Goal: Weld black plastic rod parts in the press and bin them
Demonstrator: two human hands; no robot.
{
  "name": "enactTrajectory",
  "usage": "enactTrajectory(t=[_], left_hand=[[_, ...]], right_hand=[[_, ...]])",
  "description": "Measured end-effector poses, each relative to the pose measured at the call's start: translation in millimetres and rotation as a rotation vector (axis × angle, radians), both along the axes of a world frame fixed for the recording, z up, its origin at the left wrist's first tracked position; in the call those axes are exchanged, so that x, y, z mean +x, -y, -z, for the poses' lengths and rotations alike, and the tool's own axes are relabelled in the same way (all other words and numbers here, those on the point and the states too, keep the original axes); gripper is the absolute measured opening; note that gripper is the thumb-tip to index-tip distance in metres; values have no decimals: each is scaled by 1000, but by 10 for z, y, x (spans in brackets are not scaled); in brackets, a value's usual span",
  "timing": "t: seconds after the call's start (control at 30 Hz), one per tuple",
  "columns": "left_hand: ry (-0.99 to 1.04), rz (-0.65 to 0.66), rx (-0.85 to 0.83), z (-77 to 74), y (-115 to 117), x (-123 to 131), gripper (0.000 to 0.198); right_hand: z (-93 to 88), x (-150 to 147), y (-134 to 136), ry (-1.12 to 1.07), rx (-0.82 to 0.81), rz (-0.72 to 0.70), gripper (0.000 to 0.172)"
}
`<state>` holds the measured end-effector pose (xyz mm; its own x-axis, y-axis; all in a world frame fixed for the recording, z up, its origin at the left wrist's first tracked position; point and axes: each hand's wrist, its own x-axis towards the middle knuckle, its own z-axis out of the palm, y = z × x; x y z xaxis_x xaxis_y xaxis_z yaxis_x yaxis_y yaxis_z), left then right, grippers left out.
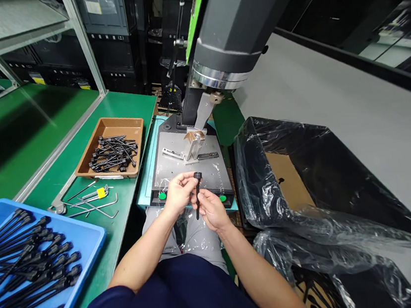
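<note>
A short black rod with a ribbed shaft and a wider round head (197, 176) is held between both hands, nearly upright with the head on top. My left hand (179, 193) pinches it just below the head. Lower down, the fingers of my right hand (213, 209) close on the shaft, and its lower tip sticks out beneath them. Both hands are over the front edge of the machine's metal base plate (171, 165). Beyond them a metal fixture (193, 148) stands on that plate, under the blade-like tool (204, 110) of the machine head.
On the green bench at left are a blue tray (97, 232) of long black rods, a brown tray (134, 125) of similar parts, and loose hex keys (99, 205). Green buttons (162, 196) flank the base. Plastic-lined boxes (297, 137) stand at right.
</note>
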<state>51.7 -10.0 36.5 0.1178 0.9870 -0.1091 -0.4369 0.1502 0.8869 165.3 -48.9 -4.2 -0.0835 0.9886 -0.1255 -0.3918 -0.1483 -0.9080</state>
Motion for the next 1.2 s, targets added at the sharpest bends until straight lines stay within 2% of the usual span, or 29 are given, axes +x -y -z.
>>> enactTrajectory(t=[0.27, 0.67, 0.87, 1.0, 1.1, 1.2], left_hand=[[55, 68, -13, 33, 16, -13, 42], [21, 18, -24, 23, 32, -43, 40], [54, -2, -27, 136, -17, -82, 31], [45, 30, -10, 230, -51, -82, 25], [-2, 43, -4, 269, -81, -58, 21], [-190, 47, 39, 249, -207, -45, 23]], right_hand=[[13, -1, 11, -5, 16, 9, 41], [31, -14, 10, 23, 9, 1, 41], [102, -2, 23, 76, 29, 7, 41], [151, 22, 23, 95, 39, 6, 39], [174, 55, 7, 78, 43, -3, 37], [207, 126, -28, 67, 33, 18, 38]])
